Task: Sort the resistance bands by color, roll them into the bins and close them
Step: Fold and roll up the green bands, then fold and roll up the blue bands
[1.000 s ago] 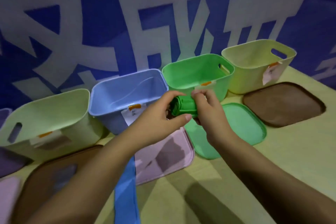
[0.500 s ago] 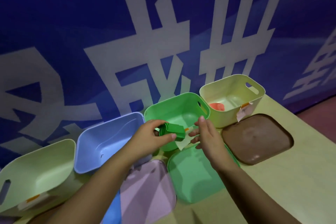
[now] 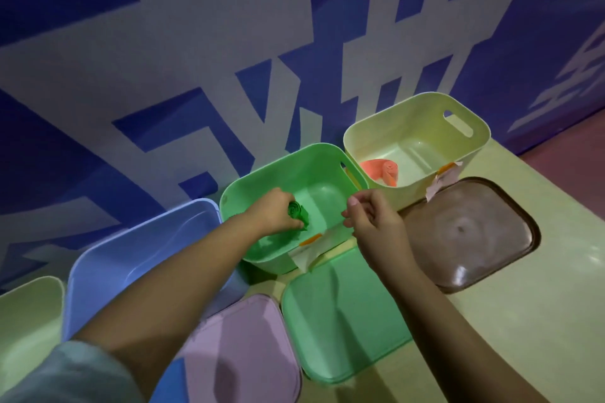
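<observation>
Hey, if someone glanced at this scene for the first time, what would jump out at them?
Probably the left hand lowering a rolled green resistance band into the green bin at the centre. Next, the rolled orange band lying in the pale yellow bin to its right. Behind everything runs a blue wall with huge white characters.

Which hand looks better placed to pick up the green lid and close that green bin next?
Probably the right hand. It holds nothing and hovers at the green bin rim, just above the green lid. The left hand is inside the bin, gripping the rolled green band.
</observation>
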The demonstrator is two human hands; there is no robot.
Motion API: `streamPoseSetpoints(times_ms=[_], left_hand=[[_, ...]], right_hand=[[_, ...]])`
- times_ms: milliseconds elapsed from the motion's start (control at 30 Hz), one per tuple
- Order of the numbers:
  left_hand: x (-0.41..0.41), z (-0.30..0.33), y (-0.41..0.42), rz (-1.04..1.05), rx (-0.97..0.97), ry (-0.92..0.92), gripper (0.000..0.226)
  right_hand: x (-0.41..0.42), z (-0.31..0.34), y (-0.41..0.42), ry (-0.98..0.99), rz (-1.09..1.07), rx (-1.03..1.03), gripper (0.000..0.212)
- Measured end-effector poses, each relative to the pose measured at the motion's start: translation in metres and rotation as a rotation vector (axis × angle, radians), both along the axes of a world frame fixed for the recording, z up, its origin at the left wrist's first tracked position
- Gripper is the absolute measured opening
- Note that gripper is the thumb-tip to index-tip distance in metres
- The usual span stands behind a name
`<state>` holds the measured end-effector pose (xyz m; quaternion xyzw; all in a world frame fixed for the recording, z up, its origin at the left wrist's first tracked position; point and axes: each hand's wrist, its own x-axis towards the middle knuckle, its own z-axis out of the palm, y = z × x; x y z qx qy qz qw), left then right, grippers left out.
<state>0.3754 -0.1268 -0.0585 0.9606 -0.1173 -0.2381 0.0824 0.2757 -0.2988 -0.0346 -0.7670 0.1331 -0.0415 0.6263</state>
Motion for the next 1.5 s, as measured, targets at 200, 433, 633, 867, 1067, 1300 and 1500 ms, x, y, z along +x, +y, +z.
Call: streamPoseSetpoints(times_ms=[200, 433, 633, 867, 1067, 1300, 1500], left_hand=[[0.01, -0.026, -0.007, -0.111, 0.107, 0.03, 0.061], [0.002, -0.029, -0.012, -0.077, 0.07, 0.027, 0.08], [-0.009, -0.004, -0.008, -0.048, 0.041, 0.003, 0.078], [-0.109, 0.074, 0.033, 0.296, -0.453, -0.273, 0.064], [-0.265, 0.072, 0.091, 0.621, -0.978, -0.332, 0.024], [-0.372, -0.015, 0.136, 0.864, -1.005, -0.296, 0.01], [-0.398, -0.074, 0.165, 0.997, -1.019, -0.426, 0.027]], right_hand=[[-0.002, -0.011, -0.002, 0.021, 0.037, -0.009, 0.012], [-0.007, -0.012, 0.0, 0.038, 0.056, -0.021, 0.012], [-0.019, 0.001, -0.001, 0.001, 0.044, -0.01, 0.01], [-0.081, 0.042, 0.019, -0.143, 0.119, -0.062, 0.014], [-0.146, 0.03, 0.062, -0.124, 0.292, -0.08, 0.013], [-0.201, -0.068, 0.138, 0.073, 0.586, -0.181, 0.015], [-0.201, -0.101, 0.174, 0.073, 0.734, -0.088, 0.016]])
